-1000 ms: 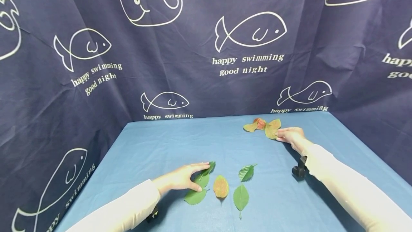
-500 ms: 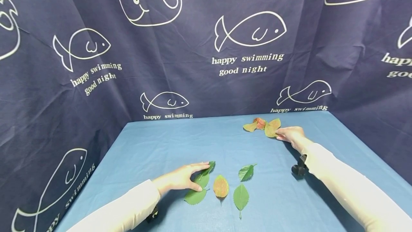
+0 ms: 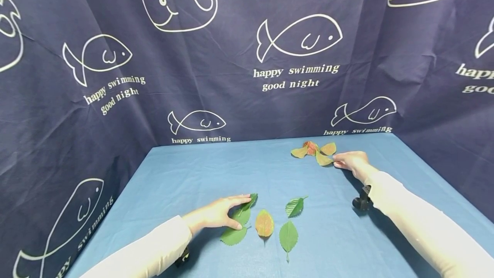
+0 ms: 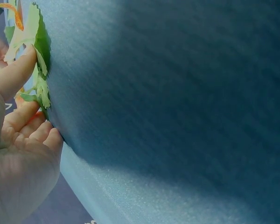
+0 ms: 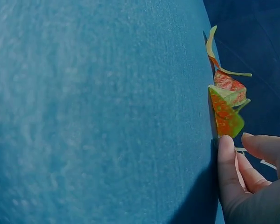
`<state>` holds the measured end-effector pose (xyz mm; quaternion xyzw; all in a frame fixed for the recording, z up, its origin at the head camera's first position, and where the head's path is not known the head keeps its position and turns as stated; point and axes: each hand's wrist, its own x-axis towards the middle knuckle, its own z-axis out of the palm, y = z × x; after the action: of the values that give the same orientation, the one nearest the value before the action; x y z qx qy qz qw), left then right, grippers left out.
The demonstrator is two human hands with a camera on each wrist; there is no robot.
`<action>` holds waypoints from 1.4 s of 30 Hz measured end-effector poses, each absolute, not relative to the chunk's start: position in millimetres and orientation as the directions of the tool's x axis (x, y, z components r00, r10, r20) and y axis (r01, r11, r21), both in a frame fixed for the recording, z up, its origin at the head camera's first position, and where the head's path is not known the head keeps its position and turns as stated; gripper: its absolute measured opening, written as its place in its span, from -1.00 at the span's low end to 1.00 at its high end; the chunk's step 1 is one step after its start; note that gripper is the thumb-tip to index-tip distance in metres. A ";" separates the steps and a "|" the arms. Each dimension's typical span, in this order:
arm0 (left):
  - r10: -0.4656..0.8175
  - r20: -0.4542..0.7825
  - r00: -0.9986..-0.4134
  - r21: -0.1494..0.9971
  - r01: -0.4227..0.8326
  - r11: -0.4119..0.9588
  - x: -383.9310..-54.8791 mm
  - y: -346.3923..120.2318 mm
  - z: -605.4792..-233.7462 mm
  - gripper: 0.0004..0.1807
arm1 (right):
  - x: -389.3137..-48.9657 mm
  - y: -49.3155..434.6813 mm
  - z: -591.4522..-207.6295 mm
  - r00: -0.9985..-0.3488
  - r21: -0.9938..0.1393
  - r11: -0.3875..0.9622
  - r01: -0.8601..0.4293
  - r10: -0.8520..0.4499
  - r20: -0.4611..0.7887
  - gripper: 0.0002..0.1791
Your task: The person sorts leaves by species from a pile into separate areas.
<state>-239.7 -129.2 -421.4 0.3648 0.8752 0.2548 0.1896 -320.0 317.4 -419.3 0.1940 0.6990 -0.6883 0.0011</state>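
Observation:
My left hand spreads over green leaves in the head view. Its thumb touches a lower leaf, and its fingertips rest on a dark leaf, with another leaf between. The left wrist view shows this hand beside green leaves. At the far right of the table, my right hand has its fingertips at the end of a yellow-green leaf. In the right wrist view that hand shows a small gap between thumb and finger, one fingertip against the leaf's edge.
An orange leaf, a red leaf and a yellow leaf lie at the back. Nearer are an orange-green leaf and green leaves. A blue cloth covers the table; a dark curtain hangs behind.
My right hand has shifted slightly right. The yellow-green leaf at its fingertips now lies apart from the orange leaf, whereas earlier they looked merged. My left hand stays put.

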 end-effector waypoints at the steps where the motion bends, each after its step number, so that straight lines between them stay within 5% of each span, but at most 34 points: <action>1: 0.733 -0.149 -0.664 0.584 0.539 0.607 -239.4 -129.0 -421.2 -0.16 | -320.0 317.6 -419.2 -0.925 -0.962 -0.025 0.271 0.270 -0.267 -0.93; 23: 0.730 -0.158 -0.665 0.595 0.526 0.607 -238.5 -129.5 -420.4 -0.15 | -318.5 316.5 -411.7 -0.930 -0.967 0.003 0.256 0.273 -0.245 -0.71; 33: 0.730 -0.155 -0.666 0.590 0.530 0.609 -238.9 -129.0 -419.7 -0.15 | -318.5 315.0 -407.7 -0.947 -0.975 -0.017 0.220 0.238 -0.218 -0.84; 42: 0.731 -0.158 -0.664 0.589 0.531 0.610 -239.7 -129.4 -420.0 -0.15 | -318.1 311.2 -399.8 -0.956 -0.979 0.021 0.204 0.221 -0.195 -0.64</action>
<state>-239.7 -129.4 -420.0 0.3603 0.8755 0.2558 0.1955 -318.1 311.2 -399.8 0.1486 0.7143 -0.6839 -0.0060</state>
